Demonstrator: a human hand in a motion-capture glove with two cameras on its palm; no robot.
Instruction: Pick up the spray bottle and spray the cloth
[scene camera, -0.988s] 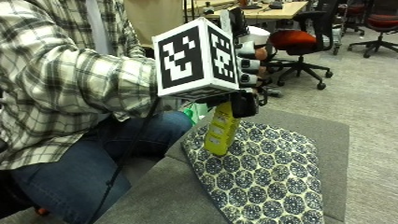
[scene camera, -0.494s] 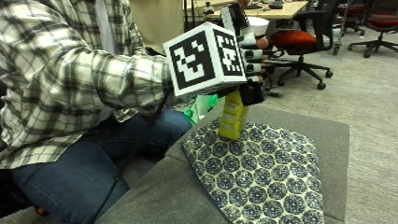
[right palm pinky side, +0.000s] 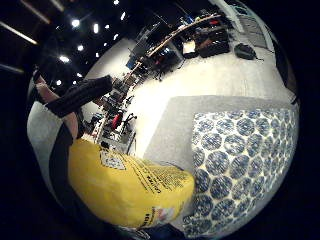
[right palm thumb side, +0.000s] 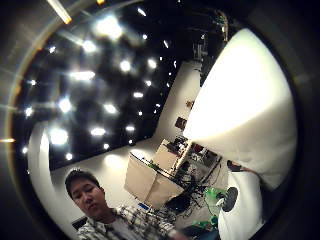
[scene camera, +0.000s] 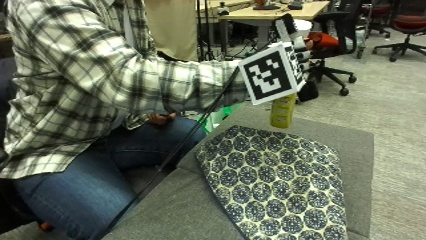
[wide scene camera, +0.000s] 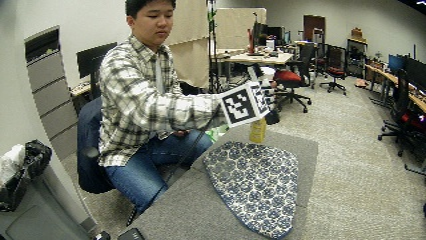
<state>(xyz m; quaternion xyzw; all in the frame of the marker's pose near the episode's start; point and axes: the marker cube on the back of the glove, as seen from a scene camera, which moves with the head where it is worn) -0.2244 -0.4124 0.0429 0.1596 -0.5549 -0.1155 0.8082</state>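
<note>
Upper right of frame: gloved right hand (scene camera: 299, 50), arm outstretched, fingers curled around a yellow plastic spray bottle (scene camera: 283, 110), upright above the blue-patterned cloth (scene camera: 276, 180) on grey table (scene camera: 346, 145).

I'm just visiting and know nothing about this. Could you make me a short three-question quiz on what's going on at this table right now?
1. True or false: the yellow spray bottle is standing on the grey table.
2. Multiple choice: the patterned cloth is (A) folded in the person's lap, (B) spread flat on the table, (C) draped over a chair.
3. Fill in: the bottle is held up by the person's ______ hand.

Key:
1. False. It is lifted above the table, near the far end of the cloth.
2. B.
3. Right, the gloved one, gripping the bottle's top; the fingers are mostly hidden in the outside view.
</note>
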